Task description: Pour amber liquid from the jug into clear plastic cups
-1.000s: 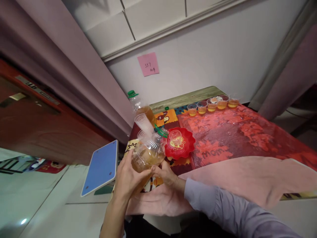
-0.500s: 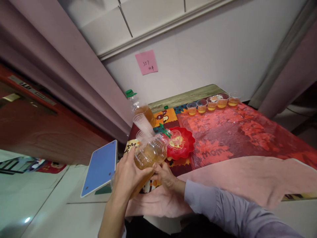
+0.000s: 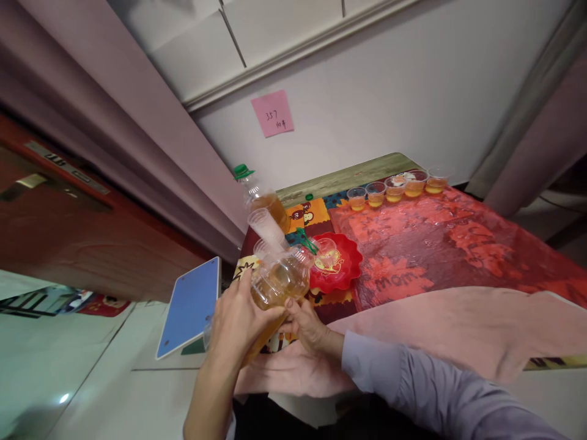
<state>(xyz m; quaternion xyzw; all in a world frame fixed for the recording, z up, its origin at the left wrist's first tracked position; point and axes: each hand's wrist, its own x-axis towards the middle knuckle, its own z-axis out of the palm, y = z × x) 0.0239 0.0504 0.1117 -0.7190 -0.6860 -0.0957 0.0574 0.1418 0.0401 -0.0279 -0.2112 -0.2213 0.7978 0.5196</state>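
Both my hands are wrapped round a large clear plastic bottle (image 3: 279, 281) of amber liquid, tilted with its neck toward the right. My left hand (image 3: 238, 321) grips its left side, and my right hand (image 3: 305, 324) holds it from below on the right. Just past the bottle's mouth, a clear plastic cup (image 3: 326, 249) sits in a red scalloped dish (image 3: 349, 269). Whether liquid is running into that cup I cannot tell. A stack of clear cups (image 3: 268, 227) leans behind the bottle, and green-handled scissors or a similar green tool (image 3: 306, 241) lies by the dish.
A second bottle with a green cap (image 3: 266, 201) stands at the table's back left, with a loose green cap (image 3: 309, 197) near it. Several cups of amber liquid (image 3: 395, 190) line the back right. A blue board (image 3: 190, 308) stands left of the table; pink cloth (image 3: 435, 318) covers the front edge.
The camera view has shifted slightly. My hands keep the bottle at nearly the same tilt and place; the cups and dish stay where they were.
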